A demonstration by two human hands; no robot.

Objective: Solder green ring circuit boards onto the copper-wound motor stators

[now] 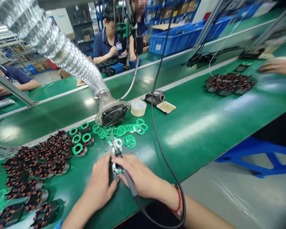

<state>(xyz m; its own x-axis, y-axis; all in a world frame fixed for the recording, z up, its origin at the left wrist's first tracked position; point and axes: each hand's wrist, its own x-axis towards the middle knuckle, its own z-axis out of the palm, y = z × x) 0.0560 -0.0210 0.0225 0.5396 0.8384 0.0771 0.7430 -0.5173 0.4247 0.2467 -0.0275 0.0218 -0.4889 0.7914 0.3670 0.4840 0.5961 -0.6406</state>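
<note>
My right hand grips a soldering iron, its tip pointing up and away over the green table. Beneath it is a motor stator with a pale ring-shaped circuit board on top, partly hidden by my fingers. My left hand curls around the stator's left side, thumb near and fingers far. Just beyond lie loose green ring boards, some overlapping. To the left, several stators carry green rings, beside rows of bare stators with copper windings.
A silver duct with a fan-grille hood hangs over the boards. Behind are a tape roll and an iron stand with sponge. The iron's black cable loops past my right wrist. Another person's hand is near stators at right.
</note>
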